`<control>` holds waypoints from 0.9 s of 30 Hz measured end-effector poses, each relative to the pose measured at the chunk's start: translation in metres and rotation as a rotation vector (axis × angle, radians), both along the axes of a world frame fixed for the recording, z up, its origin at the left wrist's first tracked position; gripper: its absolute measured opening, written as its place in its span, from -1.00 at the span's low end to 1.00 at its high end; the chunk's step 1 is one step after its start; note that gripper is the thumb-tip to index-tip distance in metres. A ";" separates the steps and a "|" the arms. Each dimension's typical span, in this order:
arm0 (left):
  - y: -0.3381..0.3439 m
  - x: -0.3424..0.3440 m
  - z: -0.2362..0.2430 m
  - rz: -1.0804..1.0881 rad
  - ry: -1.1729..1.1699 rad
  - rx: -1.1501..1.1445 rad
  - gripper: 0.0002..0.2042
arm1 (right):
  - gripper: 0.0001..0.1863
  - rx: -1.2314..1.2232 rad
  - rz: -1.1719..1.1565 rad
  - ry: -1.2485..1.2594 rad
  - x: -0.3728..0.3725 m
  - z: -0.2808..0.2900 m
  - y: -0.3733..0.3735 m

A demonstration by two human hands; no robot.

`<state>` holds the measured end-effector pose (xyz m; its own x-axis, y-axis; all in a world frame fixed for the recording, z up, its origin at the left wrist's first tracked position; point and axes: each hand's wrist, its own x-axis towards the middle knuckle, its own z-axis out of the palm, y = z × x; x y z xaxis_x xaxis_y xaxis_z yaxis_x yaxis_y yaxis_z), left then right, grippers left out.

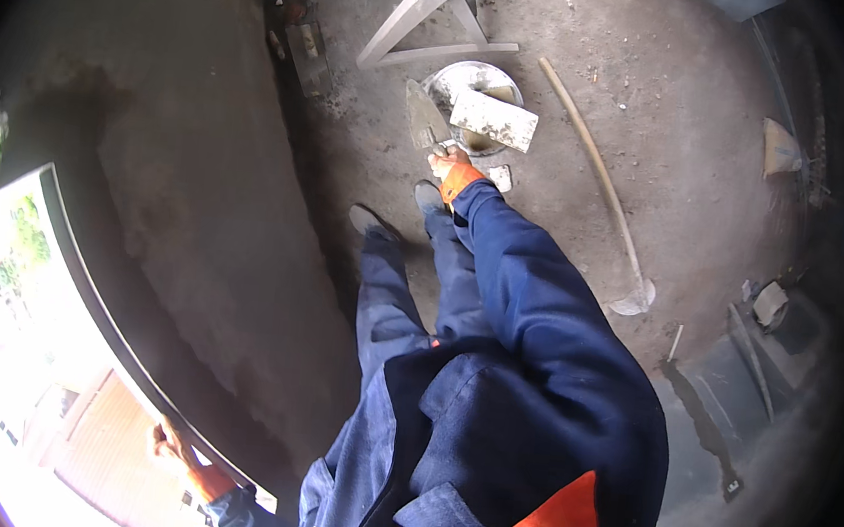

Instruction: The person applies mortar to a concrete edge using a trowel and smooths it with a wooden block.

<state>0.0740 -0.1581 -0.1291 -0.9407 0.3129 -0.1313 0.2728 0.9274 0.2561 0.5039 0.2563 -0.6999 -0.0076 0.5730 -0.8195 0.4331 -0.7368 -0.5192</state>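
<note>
My right hand (445, 159) is closed around the handle of a pointed trowel (425, 113). The trowel's broad grey blade points away from me, just left of a round, mortar-stained bucket (507, 74). Across that bucket lies a whitish rectangular board (495, 119) with dark spots, hiding part of the inside. Far to the lower left, my left hand (167, 445) is at the frame (102, 311) of a bright window opening. Glare washes out its fingers, so I cannot make out whether they grip the frame.
A plastered wall (195, 214) runs close along my left. Beyond the bucket stands a metal trestle (403, 26). A long-handled shovel (596, 163) lies on the floor at the right, and a paper bag (780, 149) is farther right. A small white-splashed block (501, 177) sits near my right wrist.
</note>
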 end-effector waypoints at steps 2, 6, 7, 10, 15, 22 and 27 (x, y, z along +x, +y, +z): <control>-0.014 0.020 0.010 0.056 0.006 -0.026 -0.74 | -0.42 0.082 0.058 -0.143 -0.025 0.022 0.000; -0.006 0.036 0.016 0.070 0.006 -0.033 -0.74 | -0.52 0.269 -0.014 -0.252 -0.020 0.005 -0.003; 0.010 0.026 0.012 0.036 -0.009 -0.023 -0.74 | -0.55 0.328 0.001 -0.292 0.002 -0.037 -0.001; -0.007 0.050 0.018 0.118 0.020 -0.063 -0.75 | -0.57 0.335 -0.154 -0.112 -0.027 -0.018 -0.009; 0.024 0.028 0.006 0.063 -0.006 -0.069 -0.75 | -0.58 0.572 -0.614 -0.091 -0.016 -0.069 0.000; 0.035 0.022 0.006 0.053 0.001 -0.059 -0.76 | -0.52 0.460 0.285 -0.763 -0.015 -0.021 0.004; 0.025 0.030 0.000 0.093 0.005 -0.053 -0.77 | -0.40 0.795 0.237 -0.716 0.006 0.038 -0.002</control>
<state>0.1042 -0.1334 -0.1287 -0.9661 0.2165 -0.1407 0.1856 0.9611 0.2048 0.5103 0.2546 -0.6617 0.1436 0.9868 -0.0748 0.9105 -0.1614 -0.3806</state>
